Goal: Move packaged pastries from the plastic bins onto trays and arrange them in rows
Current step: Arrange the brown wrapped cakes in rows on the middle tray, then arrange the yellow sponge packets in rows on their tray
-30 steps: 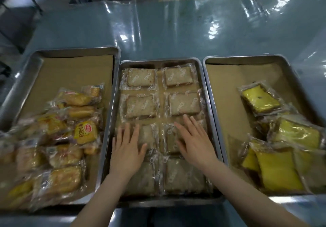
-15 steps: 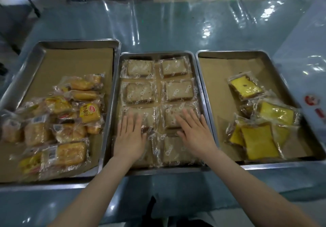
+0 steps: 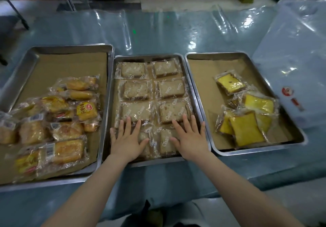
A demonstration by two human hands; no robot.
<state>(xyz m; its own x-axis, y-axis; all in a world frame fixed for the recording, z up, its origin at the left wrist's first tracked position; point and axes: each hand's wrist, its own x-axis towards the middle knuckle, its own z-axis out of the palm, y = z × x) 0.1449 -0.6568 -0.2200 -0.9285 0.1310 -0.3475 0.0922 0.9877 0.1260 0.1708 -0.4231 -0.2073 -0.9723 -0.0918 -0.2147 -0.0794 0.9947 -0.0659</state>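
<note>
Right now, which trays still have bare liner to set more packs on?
Left tray: far half bare, beyond the golden packs. Right tray: bare along its left side and far end, around the yellow packs. Middle tray is full; left hand and right hand lie flat on it.

I hold both bare forearms stretched forward, roughly parallel. My left hand [image 3: 127, 141] lies palm-down with fingers spread flat and the thumb angled inward. My right hand [image 3: 190, 138] mirrors it, palm-down, fingers splayed, gripping nothing.
</note>
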